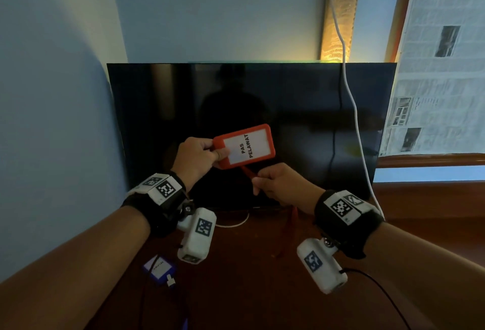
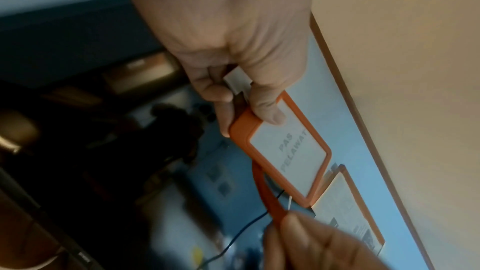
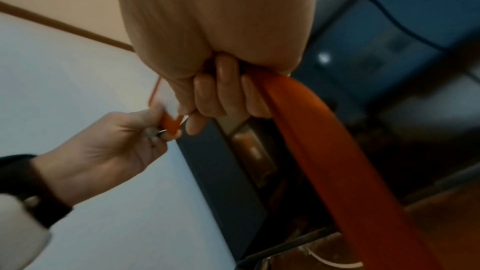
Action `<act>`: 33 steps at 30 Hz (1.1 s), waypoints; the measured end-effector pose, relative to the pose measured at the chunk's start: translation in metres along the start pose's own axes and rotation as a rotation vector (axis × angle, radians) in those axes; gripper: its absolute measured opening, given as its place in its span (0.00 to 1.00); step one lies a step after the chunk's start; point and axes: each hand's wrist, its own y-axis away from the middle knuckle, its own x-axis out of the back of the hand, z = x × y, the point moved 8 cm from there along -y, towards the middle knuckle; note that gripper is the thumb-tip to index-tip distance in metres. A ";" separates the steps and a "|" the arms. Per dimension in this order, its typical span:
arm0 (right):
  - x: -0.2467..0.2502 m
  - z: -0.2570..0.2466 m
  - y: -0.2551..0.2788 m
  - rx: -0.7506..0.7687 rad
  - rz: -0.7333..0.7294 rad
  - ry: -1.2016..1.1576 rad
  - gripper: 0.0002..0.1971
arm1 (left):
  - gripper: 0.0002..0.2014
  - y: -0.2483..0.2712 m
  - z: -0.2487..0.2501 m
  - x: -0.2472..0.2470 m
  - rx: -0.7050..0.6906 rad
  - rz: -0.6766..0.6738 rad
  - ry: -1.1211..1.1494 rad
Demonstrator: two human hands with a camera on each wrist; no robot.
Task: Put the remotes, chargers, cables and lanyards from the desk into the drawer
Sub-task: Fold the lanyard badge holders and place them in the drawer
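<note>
Orange badge holder (image 1: 245,146) is up in the air, in front of the TV (image 1: 288,119).
Your left hand (image 1: 195,160) pinches its clip end; your right hand (image 1: 282,184) fists the orange lanyard strap (image 3: 324,141) below it.

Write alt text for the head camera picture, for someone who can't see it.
Two hands hold an orange badge holder reading PAS PELAWAT in front of a dark TV screen: the left hand pinches its top end, the right hand grips its orange strap. Below, a blue badge holder lies on the brown desk.
</note>
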 end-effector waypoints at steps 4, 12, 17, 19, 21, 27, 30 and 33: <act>-0.004 -0.028 -0.001 0.091 -0.050 0.166 0.12 | 0.05 0.004 -0.005 -0.012 -0.055 -0.027 -0.208; 0.006 -0.057 -0.005 0.162 -0.102 0.450 0.10 | 0.07 0.021 -0.020 -0.045 -0.094 -0.299 -0.306; 0.031 -0.049 -0.006 0.149 -0.050 0.450 0.12 | 0.04 0.032 -0.024 -0.058 0.005 -0.490 -0.126; 0.035 -0.035 -0.004 0.086 -0.063 0.330 0.13 | 0.05 0.035 -0.021 -0.059 0.036 -0.544 -0.080; 0.034 -0.021 -0.002 0.035 -0.092 0.246 0.13 | 0.06 0.037 -0.018 -0.058 0.051 -0.585 -0.069; 0.021 0.002 0.005 -0.017 -0.125 -0.051 0.12 | 0.06 0.045 -0.010 -0.055 0.086 -0.598 0.046; 0.014 0.006 0.007 0.003 -0.095 -0.175 0.09 | 0.09 0.045 -0.011 -0.049 0.078 -0.531 0.082; 0.014 0.014 0.008 0.022 0.030 -0.199 0.14 | 0.12 0.042 -0.013 -0.042 0.084 -0.425 0.131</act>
